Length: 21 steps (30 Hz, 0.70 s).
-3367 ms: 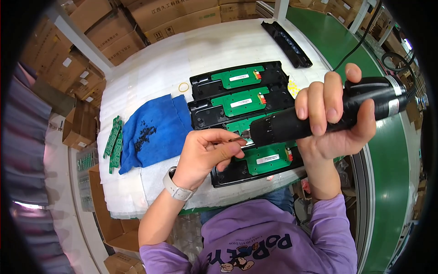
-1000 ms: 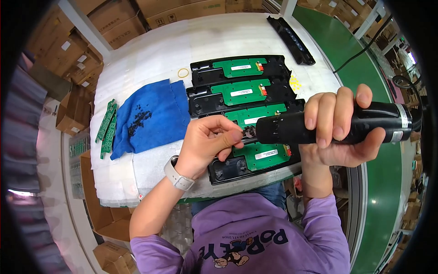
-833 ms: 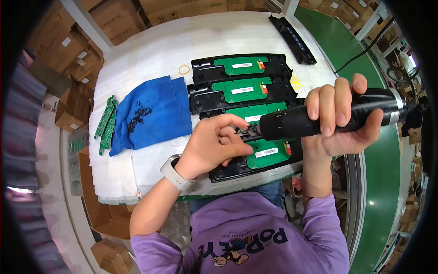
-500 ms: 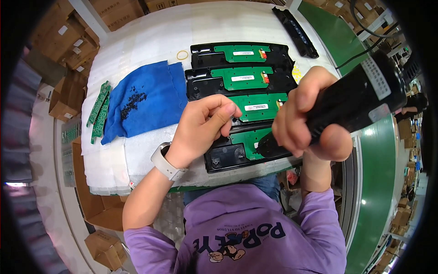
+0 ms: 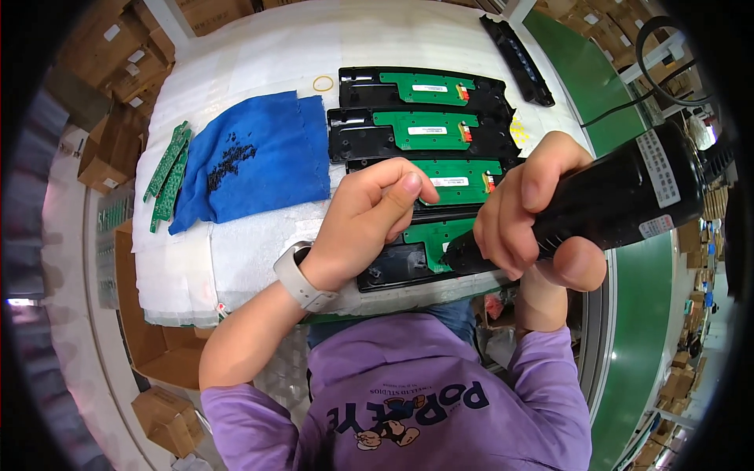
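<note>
My right hand (image 5: pixel 528 210) grips a black electric screwdriver (image 5: pixel 628 188), tilted with its tip down on the green circuit board (image 5: pixel 430 235) in the nearest black plastic housing (image 5: pixel 389 271). My left hand (image 5: pixel 367 206) hovers over the left part of the nearer housings, thumb and fingertips pinched together. Whatever is between those fingertips, if anything, is too small to make out. Behind lie more housings in a column, each with a green board (image 5: pixel 424 129) bearing a white label. The two farthest show red-and-white connectors (image 5: pixel 463 93) plainly.
Left of the housings, a blue cloth (image 5: pixel 279 173) carries a scatter of small black screws (image 5: pixel 232 163). Loose green boards (image 5: pixel 166 177) lie beside it. A rubber band (image 5: pixel 315 83) sits farther back. Another black housing (image 5: pixel 518 63) lies far right, near a cable (image 5: pixel 620 106).
The view has shifted slightly. My left hand has moved a little to the right, still pinched. The screwdriver tip remains on the nearest board.
</note>
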### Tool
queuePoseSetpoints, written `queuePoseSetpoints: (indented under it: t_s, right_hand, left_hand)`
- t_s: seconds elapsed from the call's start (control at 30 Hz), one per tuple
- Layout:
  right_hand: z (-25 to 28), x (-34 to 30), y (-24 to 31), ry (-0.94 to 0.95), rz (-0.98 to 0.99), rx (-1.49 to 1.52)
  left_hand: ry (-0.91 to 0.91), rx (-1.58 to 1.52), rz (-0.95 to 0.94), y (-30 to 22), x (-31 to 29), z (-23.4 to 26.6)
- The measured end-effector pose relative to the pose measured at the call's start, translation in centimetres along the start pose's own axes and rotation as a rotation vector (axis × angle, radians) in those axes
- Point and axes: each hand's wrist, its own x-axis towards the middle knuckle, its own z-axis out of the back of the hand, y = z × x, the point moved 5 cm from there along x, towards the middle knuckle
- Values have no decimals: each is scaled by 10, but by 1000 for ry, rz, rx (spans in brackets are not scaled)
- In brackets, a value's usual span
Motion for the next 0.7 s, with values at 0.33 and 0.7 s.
queuePoseSetpoints:
  t_s: [0.33, 0.7]
  right_hand:
    - [2, 3, 0, 166, 108, -88]
    - [3, 9, -1, 489, 204, -63]
  left_hand:
    - [55, -67, 1, 4, 3, -3]
    - [-32, -175, 55, 7, 4, 3]
